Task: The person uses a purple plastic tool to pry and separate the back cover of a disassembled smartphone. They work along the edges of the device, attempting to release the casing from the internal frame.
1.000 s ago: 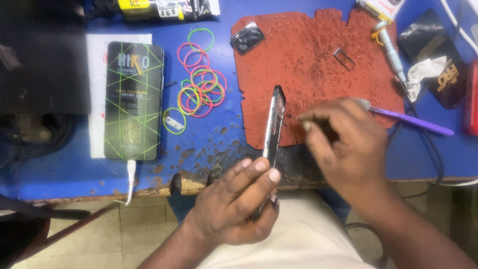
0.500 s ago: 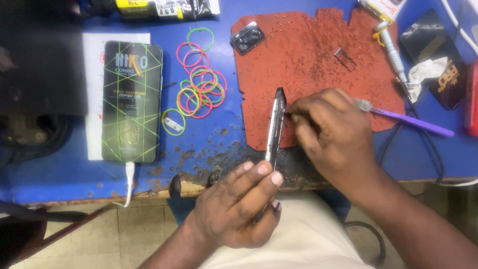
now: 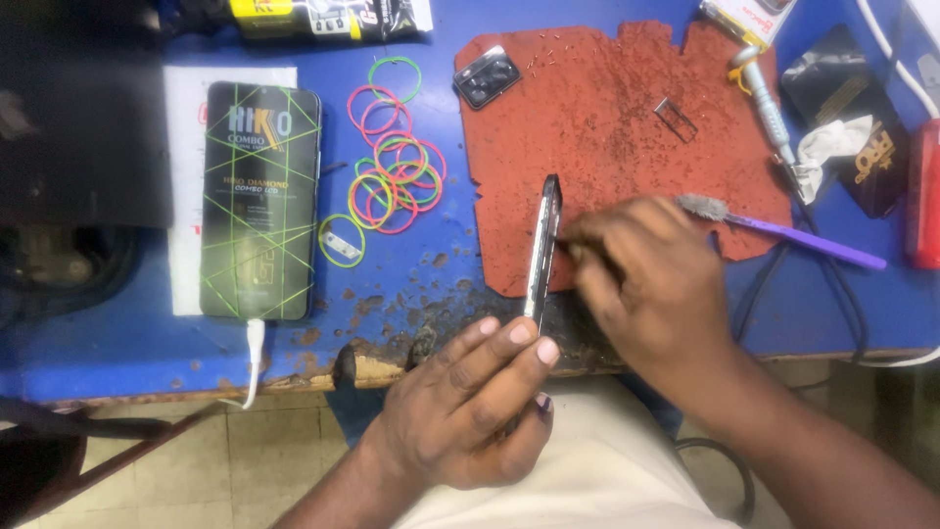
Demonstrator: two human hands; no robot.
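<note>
Toward the left edge of the blue tabletop (image 3: 117,343) a phone (image 3: 259,201) lies face up on a white sheet, criss-crossed by green bands, with a white cable plugged in at its near end. Just to its right lies a loose heap of coloured rubber bands (image 3: 392,181). At the near edge of the tabletop the left hand (image 3: 460,411) holds a thin phone frame (image 3: 541,250) stood on its edge; its grip is clamped on the frame's near end, thumb on one side and fingers on the other, so the frame juts away from the hand over the near edge of a worn red mat (image 3: 617,127). The right hand (image 3: 651,279) touches the frame's right side about halfway up, fingertips pinched together there; whether they hold anything I cannot tell. A small camera part (image 3: 487,75) sits at the mat's far left corner. A purple toothbrush (image 3: 783,233) lies beyond the right hand, toward the right edge.
</note>
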